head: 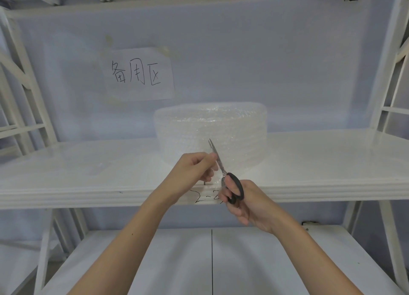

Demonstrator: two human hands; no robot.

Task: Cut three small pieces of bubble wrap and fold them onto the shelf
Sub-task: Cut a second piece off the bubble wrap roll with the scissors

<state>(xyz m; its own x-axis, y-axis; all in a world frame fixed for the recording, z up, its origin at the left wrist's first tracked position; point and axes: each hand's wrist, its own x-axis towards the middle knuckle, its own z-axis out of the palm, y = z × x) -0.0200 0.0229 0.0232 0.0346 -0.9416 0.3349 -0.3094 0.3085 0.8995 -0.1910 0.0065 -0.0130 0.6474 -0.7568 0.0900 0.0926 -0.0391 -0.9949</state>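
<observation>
A large roll of clear bubble wrap [210, 128] lies on the white shelf [88, 173], its loose end drawn toward me. My left hand [192, 170] pinches the edge of that loose sheet just in front of the roll. My right hand [245, 204] grips black-handled scissors [225, 177]. The blades point up and away, close together, running through the sheet right beside my left fingers. A faint flat piece of clear wrap [99, 164] seems to lie on the shelf to the left; its outline is hard to make out.
A paper sign [139, 73] with handwritten characters is taped to the back wall above the roll. White frame uprights [28, 91] stand at both sides. A lower white shelf [199, 261] lies beneath my arms. Marker writing shows on the shelf's front edge.
</observation>
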